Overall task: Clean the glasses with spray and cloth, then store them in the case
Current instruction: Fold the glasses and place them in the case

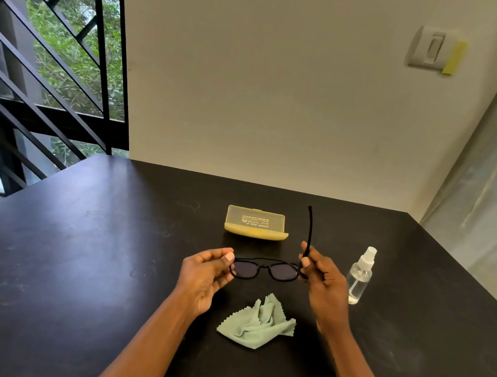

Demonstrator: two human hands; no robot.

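Glasses (265,269): held above the table, long axis left to right.
Left hand (207,274): pinched on the left end.
Right hand (320,280): pinched on the right hinge.
Spray (360,276): just right of the right hand, the nearer one.
Cloth (257,323): below, between the wrists.

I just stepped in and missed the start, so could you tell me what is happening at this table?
A person holds dark glasses above the black table, left hand at one end, right hand at the other with one temple arm raised. The green cloth, spray bottle and closed yellow case lie untouched.
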